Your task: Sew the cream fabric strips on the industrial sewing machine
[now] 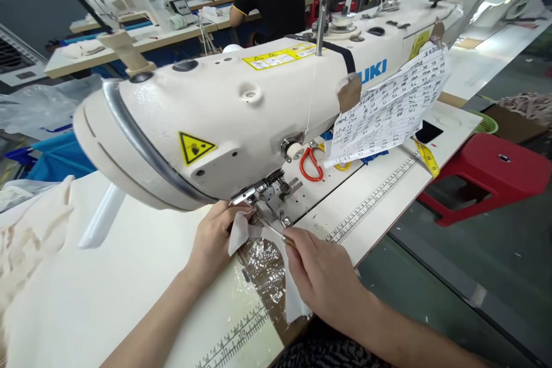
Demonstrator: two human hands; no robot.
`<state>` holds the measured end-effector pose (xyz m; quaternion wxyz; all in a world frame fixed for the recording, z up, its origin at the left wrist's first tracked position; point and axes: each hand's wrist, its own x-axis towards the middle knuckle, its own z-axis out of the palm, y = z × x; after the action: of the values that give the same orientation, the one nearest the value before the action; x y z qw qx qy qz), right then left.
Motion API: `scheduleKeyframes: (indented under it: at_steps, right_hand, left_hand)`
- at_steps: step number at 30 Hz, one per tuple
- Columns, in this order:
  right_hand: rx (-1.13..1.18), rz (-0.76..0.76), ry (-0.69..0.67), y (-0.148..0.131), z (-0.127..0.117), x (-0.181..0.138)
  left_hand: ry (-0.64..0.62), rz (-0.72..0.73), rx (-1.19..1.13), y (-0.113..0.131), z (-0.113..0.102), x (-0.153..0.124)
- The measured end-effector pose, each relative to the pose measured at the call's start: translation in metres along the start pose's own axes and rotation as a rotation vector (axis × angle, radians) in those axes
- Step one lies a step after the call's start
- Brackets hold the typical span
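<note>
A white industrial sewing machine [241, 109] stands across the table in the head view. My left hand [217, 236] is closed on a piece of white fabric [240, 233] beside the presser foot, with some of its fingers hidden by the cloth. My right hand [323, 276] grips a thin metal pointed tool [276, 231], whose tip reaches towards the needle area; whether it is an awl or tweezers I cannot tell. A strip of the same fabric hangs down under my right hand over clear plastic film [265, 264].
Scissors with a red and a yellow handle [311, 165] lie behind the presser foot. A handwritten paper sheet [388, 109] hangs on the machine. Ruler markings [366, 201] run along the table, a red stool [491, 172] stands right, and a person in black [271, 0] sits ahead.
</note>
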<state>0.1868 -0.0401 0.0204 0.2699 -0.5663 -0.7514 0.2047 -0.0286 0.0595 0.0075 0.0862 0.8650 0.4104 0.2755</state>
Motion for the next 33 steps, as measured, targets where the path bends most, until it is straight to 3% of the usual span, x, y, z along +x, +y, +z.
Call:
scheduleKeyframes:
  at_steps: [9, 24, 29, 33]
  right_hand:
    - [-0.131, -0.068, -0.003, 0.002, 0.012, 0.018]
    - [-0.186, -0.116, 0.038, 0.004, 0.017, 0.018]
    - [-0.180, -0.111, 0.043, 0.003, 0.017, 0.019]
    - [-0.187, -0.074, 0.021, 0.001, 0.015, 0.020]
  left_hand:
    - [-0.012, -0.037, 0.064, -0.003, 0.003, -0.001]
    - [-0.054, -0.140, 0.026, -0.006, 0.007, 0.002]
    - [0.014, -0.222, -0.081, -0.007, 0.008, 0.003]
    - [0.065, -0.182, -0.107, -0.005, 0.008, 0.004]
